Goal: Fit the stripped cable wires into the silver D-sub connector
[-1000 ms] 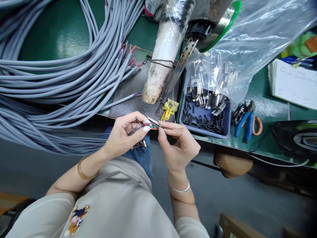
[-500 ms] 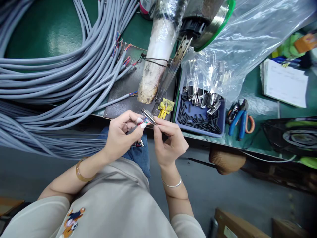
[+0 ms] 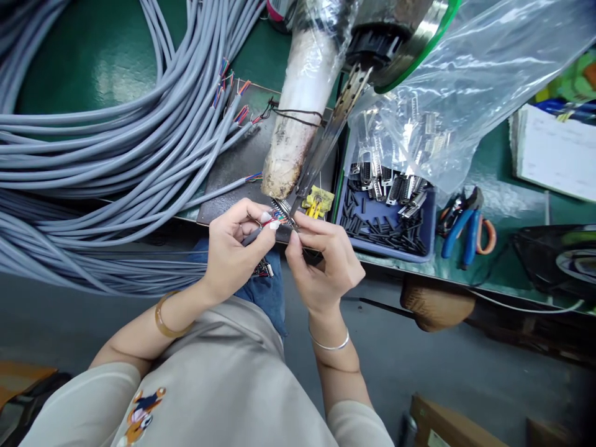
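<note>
From where I stand, the left hand [image 3: 235, 248] is half curled, thumb and fingertips pinched together on a small bunch of coloured wires [image 3: 278, 220], with a short stretch of grey sheath [image 3: 252, 237] showing beneath the fingers; the right hand [image 3: 326, 264] has its thumb and forefinger closed on the near end of a metal connector [image 3: 282, 208], its other fingers folded loosely in; the connector sits tilted between the two hands, in front of the bench edge and just below the blunt end of a pale tapered tube [image 3: 291, 136]; a slotted metal stem [image 3: 328, 133] slants down beside that tube towards the connector, though I cannot tell whether the two touch; the fingers cover part of the wires, and which pins they meet is too small to make out; another connector [image 3: 264, 268] peeks out below the left wrist, partly hidden by it; on the right, a clear plastic bag [image 3: 493, 81] veils some of the connectors in the blue tray [image 3: 395, 252]; the grey cables [image 3: 116, 155] run out of sight at the left.
</note>
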`<state>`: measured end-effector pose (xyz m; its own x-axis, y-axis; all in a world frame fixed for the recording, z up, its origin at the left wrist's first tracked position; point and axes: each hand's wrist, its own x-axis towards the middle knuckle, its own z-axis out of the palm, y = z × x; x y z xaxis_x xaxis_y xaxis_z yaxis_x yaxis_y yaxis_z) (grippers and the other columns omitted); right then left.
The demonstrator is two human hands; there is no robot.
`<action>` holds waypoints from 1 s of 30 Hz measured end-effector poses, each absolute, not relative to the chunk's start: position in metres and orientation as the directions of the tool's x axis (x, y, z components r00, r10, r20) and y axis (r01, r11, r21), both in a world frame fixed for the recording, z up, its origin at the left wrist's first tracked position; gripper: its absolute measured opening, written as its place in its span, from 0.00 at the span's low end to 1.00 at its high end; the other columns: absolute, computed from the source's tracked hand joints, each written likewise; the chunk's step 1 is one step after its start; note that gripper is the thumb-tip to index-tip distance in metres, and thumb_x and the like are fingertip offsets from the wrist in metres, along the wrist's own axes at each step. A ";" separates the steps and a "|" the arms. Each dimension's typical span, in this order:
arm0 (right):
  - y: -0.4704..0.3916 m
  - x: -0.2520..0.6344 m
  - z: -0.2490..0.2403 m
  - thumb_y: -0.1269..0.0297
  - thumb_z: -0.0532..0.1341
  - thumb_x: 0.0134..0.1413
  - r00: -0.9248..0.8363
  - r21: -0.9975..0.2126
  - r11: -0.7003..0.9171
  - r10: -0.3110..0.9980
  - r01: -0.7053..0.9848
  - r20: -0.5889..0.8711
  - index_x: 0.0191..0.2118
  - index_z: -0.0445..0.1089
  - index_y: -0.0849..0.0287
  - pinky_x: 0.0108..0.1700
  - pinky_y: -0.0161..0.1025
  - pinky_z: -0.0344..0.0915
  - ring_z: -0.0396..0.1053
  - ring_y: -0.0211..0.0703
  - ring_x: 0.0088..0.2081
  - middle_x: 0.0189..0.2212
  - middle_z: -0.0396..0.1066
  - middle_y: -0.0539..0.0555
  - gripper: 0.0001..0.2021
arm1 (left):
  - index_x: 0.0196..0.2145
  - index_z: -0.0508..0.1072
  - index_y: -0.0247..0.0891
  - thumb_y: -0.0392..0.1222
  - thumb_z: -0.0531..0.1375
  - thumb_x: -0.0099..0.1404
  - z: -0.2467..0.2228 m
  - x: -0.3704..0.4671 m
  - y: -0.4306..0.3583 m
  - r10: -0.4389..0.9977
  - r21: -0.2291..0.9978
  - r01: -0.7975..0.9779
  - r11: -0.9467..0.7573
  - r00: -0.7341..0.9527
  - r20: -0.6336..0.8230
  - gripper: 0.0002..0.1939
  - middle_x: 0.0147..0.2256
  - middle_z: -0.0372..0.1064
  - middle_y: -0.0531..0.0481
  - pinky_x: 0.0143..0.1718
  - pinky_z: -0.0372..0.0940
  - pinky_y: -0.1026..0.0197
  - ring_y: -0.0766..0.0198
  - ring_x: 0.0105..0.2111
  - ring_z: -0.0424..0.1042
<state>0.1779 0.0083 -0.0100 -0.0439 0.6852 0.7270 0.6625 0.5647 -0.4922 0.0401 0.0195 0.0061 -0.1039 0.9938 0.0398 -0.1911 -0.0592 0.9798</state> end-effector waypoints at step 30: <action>0.011 0.180 -0.004 0.74 0.70 0.55 -0.031 -0.513 0.543 0.706 0.665 0.708 0.35 0.72 0.53 0.39 0.37 0.78 0.80 0.40 0.37 0.40 0.82 0.50 0.09 | 0.26 0.69 0.35 0.38 0.69 0.58 0.013 0.039 0.023 0.998 0.981 -0.191 -0.018 -0.061 0.006 0.11 0.30 0.70 0.54 0.17 0.58 0.72 0.78 0.18 0.59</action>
<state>0.1797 0.0111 -0.0043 -0.0308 0.7059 0.7077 0.6648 0.5432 -0.5128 0.0387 0.0234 0.0131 -0.0608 0.9981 0.0063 -0.1914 -0.0179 0.9813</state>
